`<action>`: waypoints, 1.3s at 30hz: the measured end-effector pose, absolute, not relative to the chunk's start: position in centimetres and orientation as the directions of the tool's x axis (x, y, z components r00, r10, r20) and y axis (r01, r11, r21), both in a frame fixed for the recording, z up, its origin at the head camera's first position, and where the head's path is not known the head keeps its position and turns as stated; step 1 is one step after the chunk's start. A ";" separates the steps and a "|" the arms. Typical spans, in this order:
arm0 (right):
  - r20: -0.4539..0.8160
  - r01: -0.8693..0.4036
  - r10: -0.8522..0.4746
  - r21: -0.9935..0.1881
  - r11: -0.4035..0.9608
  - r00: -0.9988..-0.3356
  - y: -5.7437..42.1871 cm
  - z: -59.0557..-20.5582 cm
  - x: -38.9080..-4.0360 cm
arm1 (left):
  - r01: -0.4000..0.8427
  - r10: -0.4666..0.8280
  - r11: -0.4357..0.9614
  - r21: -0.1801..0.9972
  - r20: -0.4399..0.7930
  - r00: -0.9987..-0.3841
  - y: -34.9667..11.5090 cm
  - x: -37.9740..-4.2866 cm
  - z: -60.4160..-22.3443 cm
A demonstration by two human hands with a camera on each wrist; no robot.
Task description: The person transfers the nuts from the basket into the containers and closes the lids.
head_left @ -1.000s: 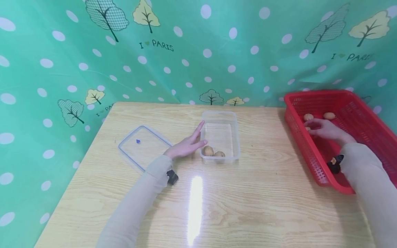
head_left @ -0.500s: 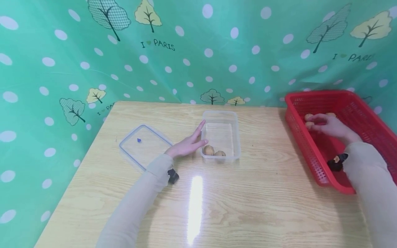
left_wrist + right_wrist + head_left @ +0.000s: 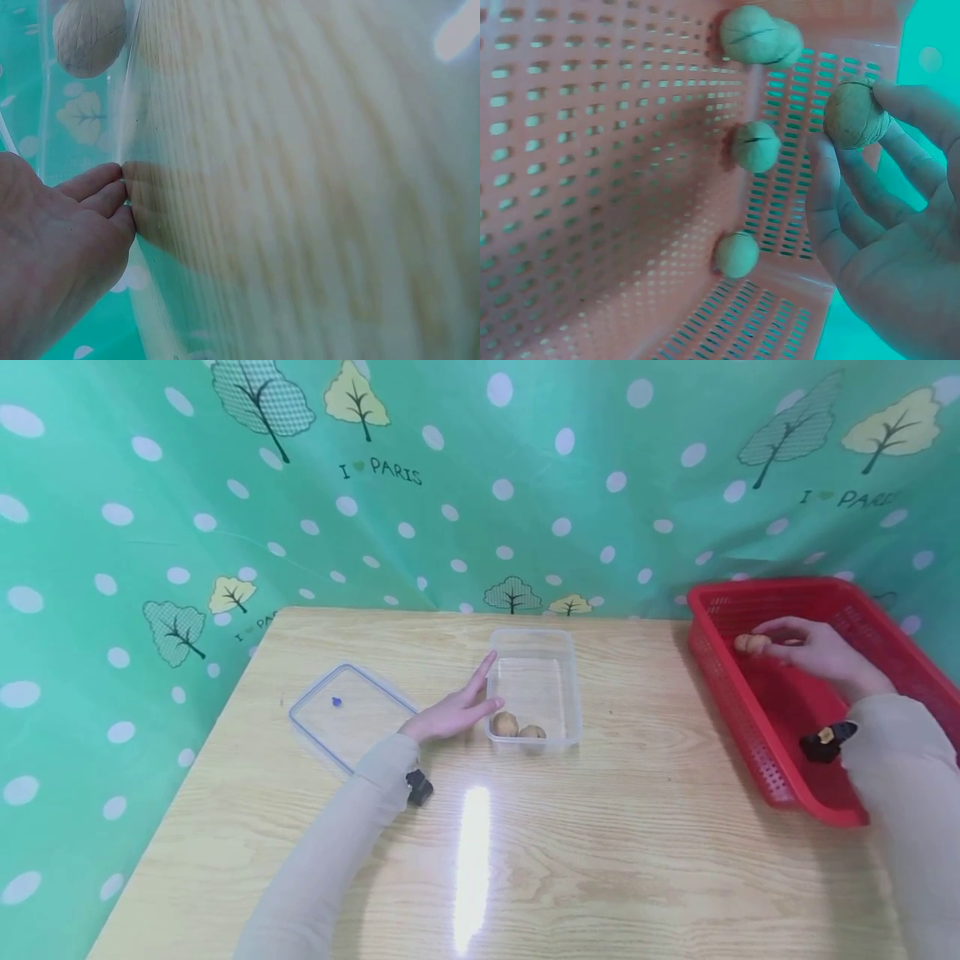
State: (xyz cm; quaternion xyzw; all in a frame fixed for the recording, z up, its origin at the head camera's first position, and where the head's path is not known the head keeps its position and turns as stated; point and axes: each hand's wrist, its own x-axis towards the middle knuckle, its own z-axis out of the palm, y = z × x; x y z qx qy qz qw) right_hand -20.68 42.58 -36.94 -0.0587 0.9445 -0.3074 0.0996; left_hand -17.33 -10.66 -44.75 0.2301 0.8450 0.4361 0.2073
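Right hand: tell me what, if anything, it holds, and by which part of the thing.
A walnut, pinched at opposite sides by the right hand.

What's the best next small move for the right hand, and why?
Probably carry the pinched walnut over to the clear plastic container: the right hand has it gripped at the red basket, and the container shows two walnuts plus bare floor, with the left hand at its side.

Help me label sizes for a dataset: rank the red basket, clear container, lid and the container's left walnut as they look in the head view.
1. Red basket
2. Clear container and lid: too close to rank; the left sleeve partly covers the lid
3. Left walnut
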 end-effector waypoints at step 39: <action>-0.045 -0.114 -0.178 -0.614 0.781 -0.983 35.6 -30.2 -18.5 | 0.210 0.563 0.521 0.828 -0.148 -0.813 -10.7 -17.4 -45.0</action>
